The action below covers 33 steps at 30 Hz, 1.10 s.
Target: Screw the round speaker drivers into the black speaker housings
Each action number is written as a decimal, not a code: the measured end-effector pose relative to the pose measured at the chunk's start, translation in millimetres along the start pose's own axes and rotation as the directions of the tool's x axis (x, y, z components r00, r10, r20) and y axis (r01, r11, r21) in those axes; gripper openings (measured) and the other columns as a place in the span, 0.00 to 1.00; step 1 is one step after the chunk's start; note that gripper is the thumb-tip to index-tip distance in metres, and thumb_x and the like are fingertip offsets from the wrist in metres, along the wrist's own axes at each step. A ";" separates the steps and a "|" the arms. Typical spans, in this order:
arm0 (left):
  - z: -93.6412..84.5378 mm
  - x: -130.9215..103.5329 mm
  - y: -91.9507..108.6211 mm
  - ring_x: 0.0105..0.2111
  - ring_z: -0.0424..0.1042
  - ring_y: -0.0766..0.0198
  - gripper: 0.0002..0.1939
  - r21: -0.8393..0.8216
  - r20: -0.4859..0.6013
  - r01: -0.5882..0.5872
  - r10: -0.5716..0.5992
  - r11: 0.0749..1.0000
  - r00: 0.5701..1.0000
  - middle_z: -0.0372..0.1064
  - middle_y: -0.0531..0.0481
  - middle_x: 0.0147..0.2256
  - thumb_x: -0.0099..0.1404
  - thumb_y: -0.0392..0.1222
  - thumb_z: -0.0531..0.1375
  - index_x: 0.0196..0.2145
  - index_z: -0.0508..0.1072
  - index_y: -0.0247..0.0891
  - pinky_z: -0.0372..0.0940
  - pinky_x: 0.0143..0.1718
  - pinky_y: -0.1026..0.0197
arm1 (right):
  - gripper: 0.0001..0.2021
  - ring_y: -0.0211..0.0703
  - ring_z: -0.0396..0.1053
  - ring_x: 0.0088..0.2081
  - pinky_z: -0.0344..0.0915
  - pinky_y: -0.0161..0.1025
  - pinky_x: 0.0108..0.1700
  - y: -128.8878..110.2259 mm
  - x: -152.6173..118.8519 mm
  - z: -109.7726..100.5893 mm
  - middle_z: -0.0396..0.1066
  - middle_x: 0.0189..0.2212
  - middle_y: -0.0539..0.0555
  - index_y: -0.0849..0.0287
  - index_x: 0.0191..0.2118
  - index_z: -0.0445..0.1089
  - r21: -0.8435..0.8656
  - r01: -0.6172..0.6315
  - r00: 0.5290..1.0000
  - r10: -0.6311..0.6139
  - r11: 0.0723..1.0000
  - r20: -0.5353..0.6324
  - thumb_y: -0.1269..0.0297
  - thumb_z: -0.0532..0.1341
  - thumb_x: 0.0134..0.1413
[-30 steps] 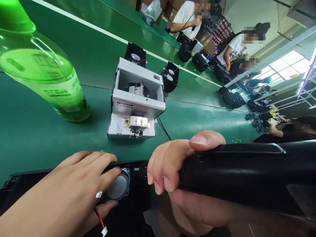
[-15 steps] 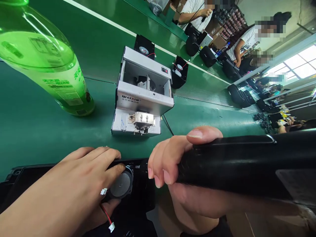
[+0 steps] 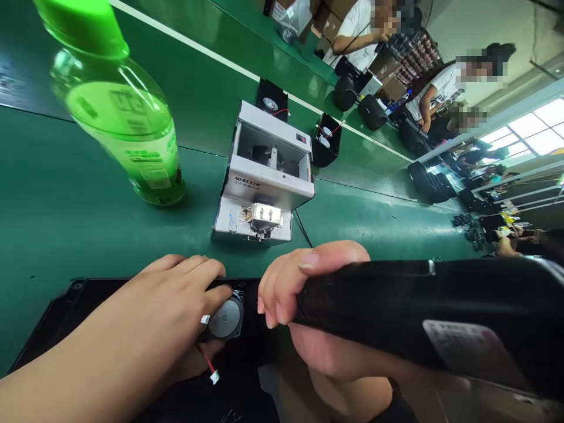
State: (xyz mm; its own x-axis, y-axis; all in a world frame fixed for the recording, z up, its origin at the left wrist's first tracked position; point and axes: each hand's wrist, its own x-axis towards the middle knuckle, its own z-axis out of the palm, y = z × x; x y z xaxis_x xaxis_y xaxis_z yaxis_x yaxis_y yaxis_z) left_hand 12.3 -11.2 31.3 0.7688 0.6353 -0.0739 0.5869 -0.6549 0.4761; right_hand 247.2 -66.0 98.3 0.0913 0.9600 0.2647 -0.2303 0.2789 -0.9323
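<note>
My left hand (image 3: 176,311) grips a round grey speaker (image 3: 226,318) between thumb and fingers, down against a black plastic housing (image 3: 101,288). A red and black wire with a white connector (image 3: 214,376) hangs below the palm, and another white connector (image 3: 205,319) shows beside the speaker. Wrapped round a thick black cylindrical tool (image 3: 374,299) is my right hand (image 3: 304,294), its thumb along the top. The tool's front end is hidden by the fingers, close to the right of the speaker.
A grey screw-feeding machine (image 3: 273,185) stands beyond my hands, with a green bottle (image 3: 150,141) to its left. Two black boxes with speakers (image 3: 272,100) (image 3: 326,140) sit behind it. People work farther along the green table (image 3: 211,70).
The view has shifted, so the bottle and machine appear farther right. Both hands keep their grips, and the tool's visible body has swung slightly, showing more of its label.
</note>
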 end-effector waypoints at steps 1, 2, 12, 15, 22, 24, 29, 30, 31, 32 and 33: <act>-4.3 3.2 1.7 0.53 0.86 0.42 0.20 -0.006 0.035 0.008 -0.008 1.000 0.999 0.88 0.48 0.51 0.58 0.39 0.78 0.49 0.93 0.53 0.75 0.57 0.37 | 0.22 0.49 0.78 0.25 0.80 0.49 0.32 2.5 0.0 0.3 0.84 0.29 0.47 0.40 0.58 0.90 0.002 0.017 1.000 -0.017 1.000 0.014 0.29 0.73 0.82; -7.7 5.7 3.3 0.54 0.86 0.41 0.20 -0.003 0.063 0.006 -0.006 1.000 0.998 0.88 0.47 0.51 0.58 0.40 0.79 0.49 0.93 0.53 0.76 0.58 0.37 | 0.23 0.49 0.79 0.25 0.80 0.49 0.33 4.9 0.5 1.1 0.84 0.30 0.48 0.40 0.59 0.90 0.002 0.031 0.999 -0.032 1.000 0.020 0.28 0.74 0.81; -17.7 11.6 7.9 0.56 0.86 0.39 0.21 0.052 0.108 0.021 -0.026 0.998 0.994 0.86 0.48 0.50 0.56 0.38 0.82 0.48 0.92 0.52 0.73 0.58 0.36 | 0.40 0.45 0.75 0.21 0.73 0.42 0.27 23.1 12.6 19.5 0.81 0.25 0.48 0.49 0.52 0.92 0.086 0.102 0.994 -0.098 0.991 -0.054 0.14 0.77 0.63; -19.2 10.9 7.8 0.58 0.86 0.36 0.24 0.059 0.142 0.015 -0.023 0.998 0.990 0.86 0.46 0.53 0.58 0.39 0.82 0.53 0.93 0.53 0.74 0.60 0.34 | 0.39 0.46 0.79 0.23 0.76 0.43 0.29 27.8 7.7 16.4 0.83 0.28 0.50 0.49 0.55 0.93 0.066 0.126 0.990 -0.121 0.990 -0.075 0.16 0.78 0.64; -19.5 11.6 11.9 0.59 0.87 0.37 0.24 0.055 0.135 0.015 -0.022 0.998 0.991 0.88 0.46 0.54 0.60 0.36 0.80 0.55 0.93 0.51 0.75 0.61 0.33 | 0.36 0.44 0.81 0.25 0.79 0.40 0.33 39.4 -2.0 21.0 0.87 0.29 0.48 0.46 0.56 0.92 -0.032 0.206 0.955 -0.208 0.978 -0.211 0.18 0.79 0.65; -17.7 10.4 11.0 0.59 0.87 0.38 0.23 0.043 0.120 0.013 -0.018 0.999 0.993 0.88 0.46 0.55 0.62 0.36 0.81 0.54 0.93 0.51 0.76 0.63 0.33 | 0.37 0.43 0.80 0.23 0.80 0.39 0.32 33.9 1.3 22.0 0.86 0.28 0.48 0.47 0.54 0.92 -0.017 0.182 0.960 -0.181 0.983 -0.216 0.17 0.80 0.62; -8.1 0.2 3.8 0.58 0.88 0.41 0.22 0.006 -0.032 -0.042 0.042 0.999 0.999 0.89 0.45 0.58 0.61 0.38 0.85 0.52 0.92 0.52 0.77 0.64 0.38 | 0.37 0.44 0.75 0.20 0.80 0.42 0.26 -24.0 24.6 19.3 0.82 0.25 0.45 0.48 0.55 0.92 0.029 0.184 0.969 -0.177 0.982 -0.174 0.17 0.77 0.67; -6.2 -1.8 2.7 0.58 0.88 0.41 0.23 0.005 -0.061 -0.055 0.056 0.998 0.997 0.89 0.45 0.59 0.61 0.38 0.86 0.52 0.92 0.52 0.78 0.64 0.39 | 0.36 0.44 0.76 0.21 0.81 0.43 0.27 -37.1 32.3 19.3 0.82 0.25 0.46 0.47 0.56 0.92 0.005 0.230 0.958 -0.225 0.973 -0.176 0.17 0.75 0.70; -4.5 -3.6 1.8 0.59 0.88 0.41 0.25 0.010 -0.089 -0.069 0.070 0.998 0.994 0.89 0.45 0.61 0.60 0.37 0.86 0.53 0.92 0.52 0.79 0.65 0.39 | 0.35 0.44 0.76 0.22 0.82 0.43 0.28 -47.5 41.3 19.8 0.81 0.25 0.46 0.47 0.55 0.92 -0.026 0.286 0.943 -0.286 0.958 -0.171 0.18 0.74 0.73; -3.2 -5.2 1.3 0.60 0.88 0.40 0.26 0.018 -0.121 -0.091 0.092 0.996 0.988 0.89 0.45 0.62 0.59 0.36 0.86 0.54 0.92 0.52 0.80 0.65 0.38 | 0.35 0.43 0.76 0.23 0.82 0.43 0.29 -54.2 51.3 20.9 0.81 0.25 0.46 0.47 0.54 0.92 -0.058 0.336 0.927 -0.341 0.940 -0.157 0.18 0.72 0.75; -2.3 -6.7 0.9 0.61 0.89 0.39 0.27 0.031 -0.159 -0.112 0.116 0.993 0.980 0.90 0.44 0.63 0.58 0.35 0.86 0.54 0.93 0.52 0.81 0.65 0.37 | 0.35 0.43 0.76 0.23 0.81 0.43 0.28 -56.7 61.9 22.4 0.80 0.25 0.46 0.47 0.51 0.92 -0.084 0.371 0.916 -0.379 0.925 -0.130 0.17 0.72 0.74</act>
State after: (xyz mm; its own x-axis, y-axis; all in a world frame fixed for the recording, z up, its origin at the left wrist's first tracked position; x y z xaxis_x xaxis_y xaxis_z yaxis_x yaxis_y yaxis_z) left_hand 7.1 -15.1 34.2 0.7814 0.6120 0.1219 0.5043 -0.7344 0.4542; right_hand 244.2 -21.8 173.1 0.2966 0.7706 0.5641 -0.0975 0.6120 -0.7848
